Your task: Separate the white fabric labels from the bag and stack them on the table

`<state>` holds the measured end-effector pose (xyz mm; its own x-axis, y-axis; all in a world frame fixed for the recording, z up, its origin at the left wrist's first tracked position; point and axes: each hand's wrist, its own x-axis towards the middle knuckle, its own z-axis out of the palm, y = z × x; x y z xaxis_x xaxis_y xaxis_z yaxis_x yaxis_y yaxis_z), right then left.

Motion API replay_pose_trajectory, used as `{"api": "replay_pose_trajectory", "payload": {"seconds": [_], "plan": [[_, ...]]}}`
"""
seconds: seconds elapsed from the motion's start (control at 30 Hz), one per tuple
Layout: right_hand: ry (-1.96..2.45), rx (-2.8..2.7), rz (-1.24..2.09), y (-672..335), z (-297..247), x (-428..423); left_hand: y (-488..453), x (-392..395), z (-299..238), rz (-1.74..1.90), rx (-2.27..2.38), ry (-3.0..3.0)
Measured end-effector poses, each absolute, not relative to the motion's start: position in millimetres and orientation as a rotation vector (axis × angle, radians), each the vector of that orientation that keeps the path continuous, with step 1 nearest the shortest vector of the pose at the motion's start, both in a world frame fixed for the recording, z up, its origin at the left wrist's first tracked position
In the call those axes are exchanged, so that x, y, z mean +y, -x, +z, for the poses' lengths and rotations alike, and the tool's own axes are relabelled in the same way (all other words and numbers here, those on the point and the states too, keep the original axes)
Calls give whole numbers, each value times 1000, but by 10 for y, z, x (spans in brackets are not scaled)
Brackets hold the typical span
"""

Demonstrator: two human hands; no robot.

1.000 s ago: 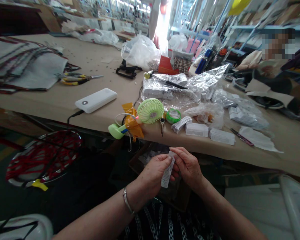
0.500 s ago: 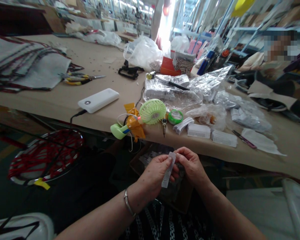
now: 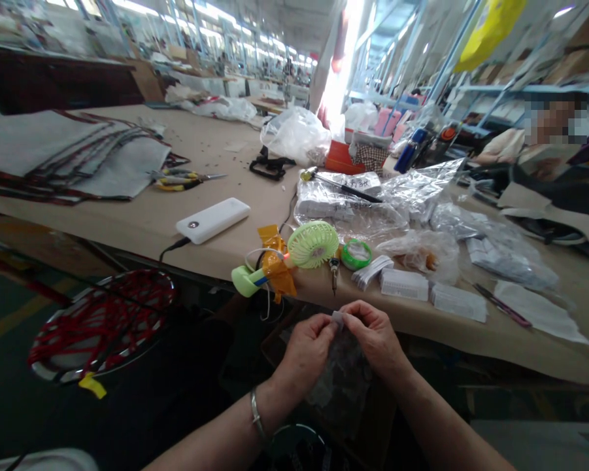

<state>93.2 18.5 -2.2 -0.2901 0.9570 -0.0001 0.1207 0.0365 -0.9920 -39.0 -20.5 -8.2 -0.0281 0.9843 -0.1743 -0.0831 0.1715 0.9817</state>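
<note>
Between my fingertips, just off the table's front edge, is a small white label (image 3: 338,316); earlier it showed as a printed strip, now only its top end is visible. My left hand (image 3: 308,350) pinches it from the left, a bracelet on the wrist. The thumb and forefinger of my right hand (image 3: 374,337) close on its other side. Ahead of my hands on the table lie a fanned bunch of white labels (image 3: 372,271) and two neat label stacks, one (image 3: 404,286) left of the other (image 3: 459,301).
A green clip fan (image 3: 314,244) bound with brown tape, a soldering-iron-like tool (image 3: 334,275) and a green tape roll (image 3: 355,254) stand near the edge. A white power bank (image 3: 213,221), pliers (image 3: 181,179), a cutter (image 3: 503,305) and plastic bags (image 3: 421,252) lie around. Another person sits at right.
The label has turned from a hanging strip on my left hand to a small end between both hands' fingertips. My hands have drawn together; the view has tilted up and left.
</note>
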Motion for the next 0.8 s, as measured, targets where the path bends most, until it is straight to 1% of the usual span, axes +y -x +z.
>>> {"api": "replay_pose_trajectory", "payload": {"seconds": [0.3, 0.63, 0.8], "plan": [[1204, -1676, 1121, -834, -23, 332, 508, -11, -34, 1199, 1462, -1331], [1170, -1743, 981, -837, -71, 383, 539, 56, -47, 1238, 1468, -1541], [1160, -1737, 974, -823, -52, 401, 533, 82, -54, 1248, 1477, -1559]]}}
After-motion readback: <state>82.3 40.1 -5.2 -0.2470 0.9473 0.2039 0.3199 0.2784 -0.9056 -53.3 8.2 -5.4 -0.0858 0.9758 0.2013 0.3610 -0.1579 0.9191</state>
